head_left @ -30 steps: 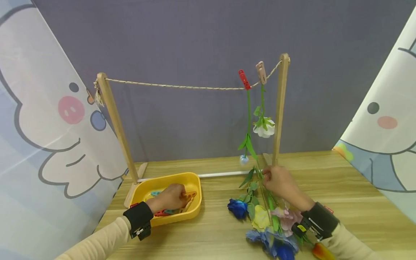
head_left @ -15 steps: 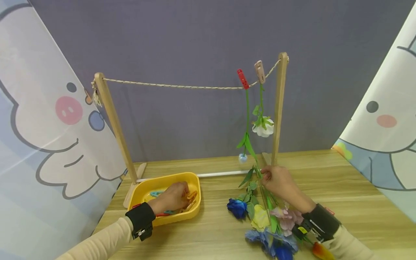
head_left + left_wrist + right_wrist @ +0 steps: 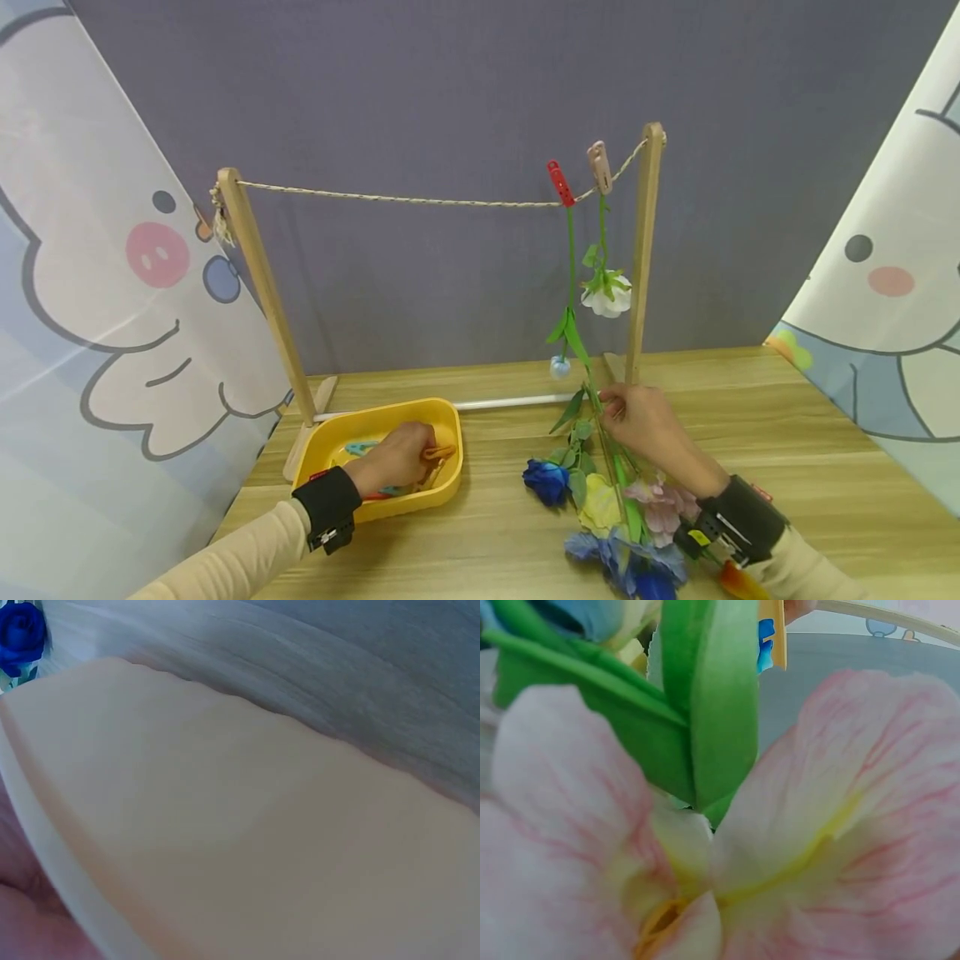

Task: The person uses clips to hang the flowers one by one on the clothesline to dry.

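My left hand (image 3: 401, 457) reaches into a yellow basket (image 3: 459, 467) at the left of the table and pinches an orange clothespin (image 3: 439, 452) at its right side. More clothespins, among them a light blue one (image 3: 362, 448), lie in the basket. My right hand (image 3: 641, 421) pinches a green flower stem (image 3: 597, 398) at the top of a bunch of artificial flowers. In that bunch lie a blue rose (image 3: 547, 482), a yellow flower (image 3: 600, 502), a pink flower (image 3: 662, 507) and blue flowers (image 3: 626, 558). Pink petals (image 3: 870, 810) fill the right wrist view. Only a sleeve (image 3: 240, 810) dominates the left wrist view.
A rope (image 3: 397, 198) spans two wooden posts (image 3: 647, 258). Red (image 3: 560, 183) and pink clothespins (image 3: 600, 168) near its right end hold a light blue bud (image 3: 560, 367) and a white flower (image 3: 607, 295) upside down. A white rod (image 3: 517, 402) joins the bases.
My left fingers shift among the clothespins; half a second ago they looked apart from the orange one, now they pinch it. My right hand stays at the stem almost unmoved.
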A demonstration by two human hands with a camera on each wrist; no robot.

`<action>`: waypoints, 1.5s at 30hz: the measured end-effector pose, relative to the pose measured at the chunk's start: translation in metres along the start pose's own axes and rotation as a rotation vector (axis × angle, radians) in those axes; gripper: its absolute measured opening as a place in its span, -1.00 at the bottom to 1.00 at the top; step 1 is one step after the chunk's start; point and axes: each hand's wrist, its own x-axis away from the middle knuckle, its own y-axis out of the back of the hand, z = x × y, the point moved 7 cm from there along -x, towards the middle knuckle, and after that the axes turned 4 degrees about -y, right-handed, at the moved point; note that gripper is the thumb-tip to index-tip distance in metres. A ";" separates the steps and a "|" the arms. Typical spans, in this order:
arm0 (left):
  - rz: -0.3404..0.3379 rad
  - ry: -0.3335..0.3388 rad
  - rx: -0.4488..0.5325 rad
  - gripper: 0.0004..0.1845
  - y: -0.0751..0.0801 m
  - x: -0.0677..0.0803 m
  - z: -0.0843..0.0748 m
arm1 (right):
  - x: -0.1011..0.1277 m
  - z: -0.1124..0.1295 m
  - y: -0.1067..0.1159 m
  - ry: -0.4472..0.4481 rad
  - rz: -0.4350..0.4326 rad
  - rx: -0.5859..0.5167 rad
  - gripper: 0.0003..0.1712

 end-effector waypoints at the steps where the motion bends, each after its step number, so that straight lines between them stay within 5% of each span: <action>1: 0.013 0.018 0.001 -0.62 -0.001 0.000 0.001 | 0.000 0.000 0.000 0.003 -0.004 0.000 -0.76; 9: 0.036 0.084 0.016 -0.73 0.000 0.005 0.012 | 0.001 -0.001 -0.002 0.006 0.004 -0.002 -0.76; 18: -0.028 0.086 0.058 -0.96 0.009 0.008 0.012 | 0.003 0.001 0.000 -0.007 0.016 -0.020 -0.73; 26: -0.012 0.168 0.070 -0.68 0.005 0.011 0.012 | 0.005 0.007 0.003 0.005 0.002 -0.024 -0.70; 34: 0.001 0.129 0.055 -0.76 0.004 0.010 0.009 | 0.004 0.029 0.010 0.012 0.024 -0.086 -0.71; 40: 0.024 0.093 0.043 -0.58 0.008 0.007 0.006 | 0.002 0.045 0.014 0.034 0.041 -0.117 -0.72; 45: -0.085 0.056 0.024 -0.85 0.028 0.005 0.001 | 0.002 0.057 0.019 0.059 0.035 -0.132 -0.74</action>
